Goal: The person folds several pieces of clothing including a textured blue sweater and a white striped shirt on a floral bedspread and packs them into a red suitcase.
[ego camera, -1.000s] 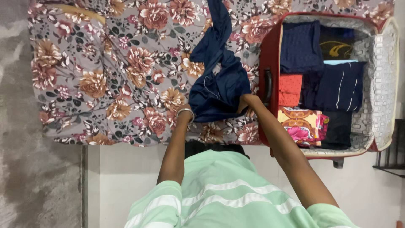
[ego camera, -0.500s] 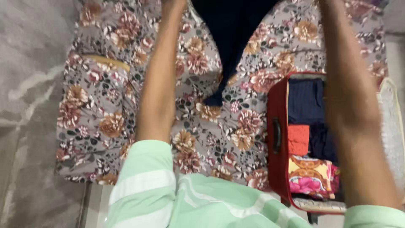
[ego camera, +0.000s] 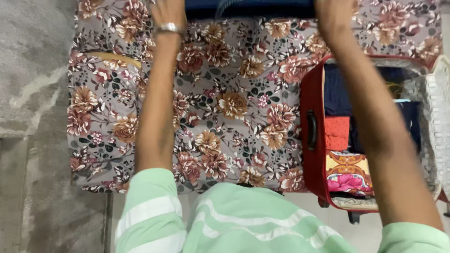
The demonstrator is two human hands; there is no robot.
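Navy-blue garment point(ego camera: 248, 8), grey floral bedsheet point(ego camera: 234, 103), red suitcase point(ego camera: 311, 122), mint-striped shirt point(ego camera: 243, 220).

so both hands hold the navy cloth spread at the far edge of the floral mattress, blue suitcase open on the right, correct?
Not quite: the suitcase is red, not blue, as the head view shows. The rest holds: left hand and right hand hold the navy cloth spread at the floral mattress's far edge.

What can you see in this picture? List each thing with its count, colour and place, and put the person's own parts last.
Garment: one, navy blue, stretched along the top edge between both hands.
Bedsheet: one, grey with pink and tan flowers, covering the bed.
Suitcase: one, red, open on the right of the bed.
Folded clothes: several, navy, red and a pink-yellow print, inside the suitcase.
Bangle: one, silver, on the left wrist.
Left hand: gripping the garment's left end.
Right hand: gripping its right end.
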